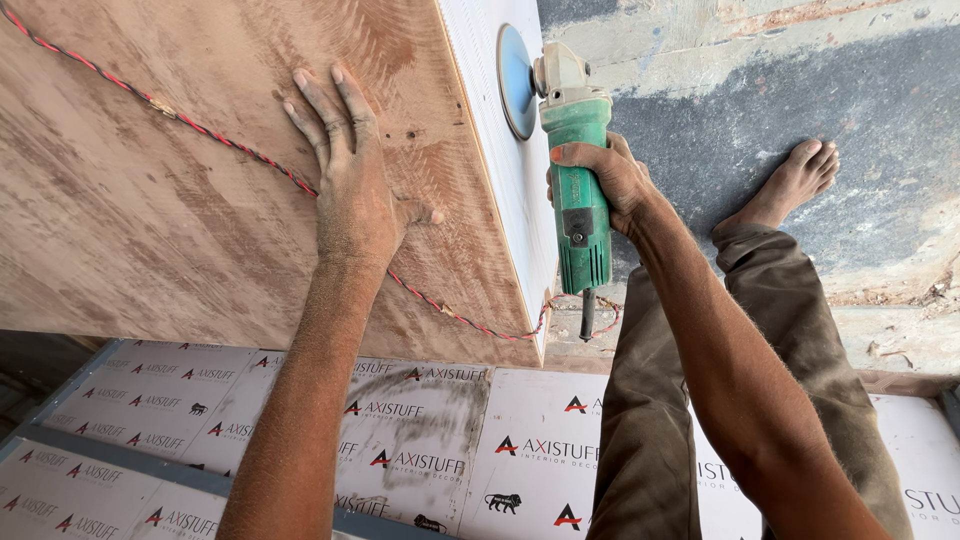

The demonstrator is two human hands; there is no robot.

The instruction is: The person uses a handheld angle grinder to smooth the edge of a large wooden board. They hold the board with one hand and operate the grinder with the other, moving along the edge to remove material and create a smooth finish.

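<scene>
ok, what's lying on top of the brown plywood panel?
The left hand rests flat on the brown plywood panel, and a twisted red-black cable runs across it. The wood under the palm is hidden.

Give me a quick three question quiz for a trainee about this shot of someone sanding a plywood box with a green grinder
1. True or false: the left hand lies flat on the plywood panel.
2. Which hand holds the green angle grinder? A) left hand B) right hand C) both hands
3. Fill in: the grinder's blue disc faces the box's ____ side face.

Key
1. True: palm and spread fingers press on the brown panel, beside the red and black twisted cord.
2. B: the right hand wraps the grinder's body alone.
3. White: the disc is set against the white side face; the bare foot rests on the floor to its right.
</scene>
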